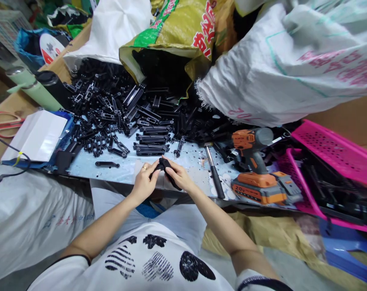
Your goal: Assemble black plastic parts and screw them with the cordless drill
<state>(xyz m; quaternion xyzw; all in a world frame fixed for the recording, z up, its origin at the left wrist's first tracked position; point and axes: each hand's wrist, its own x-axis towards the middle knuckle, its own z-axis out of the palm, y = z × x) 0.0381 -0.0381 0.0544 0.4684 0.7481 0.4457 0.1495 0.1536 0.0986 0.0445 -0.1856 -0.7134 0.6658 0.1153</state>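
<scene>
Both hands meet at the table's front edge around one black plastic part (164, 163). My left hand (146, 180), with a ring on one finger, pinches its left side. My right hand (180, 174) grips the right side, where a longer black piece slants down under the palm. Fingers cover much of the part, so its exact kind is hidden. Just beyond the hands lies a neat stack of long black plastic arms (151, 141). A single black arm (107, 164) lies flat to the left, and a small upright black piece (179, 147) is to the right of the stack.
A hammer (214, 171) and an orange cordless drill (254, 165) are on the right, beside a pink basket (332, 151). Loose black parts (107, 105) heap at the back below open sacks (171, 36). Scissors (4, 124), a white box (34, 135) and bottles (34, 89) stand left.
</scene>
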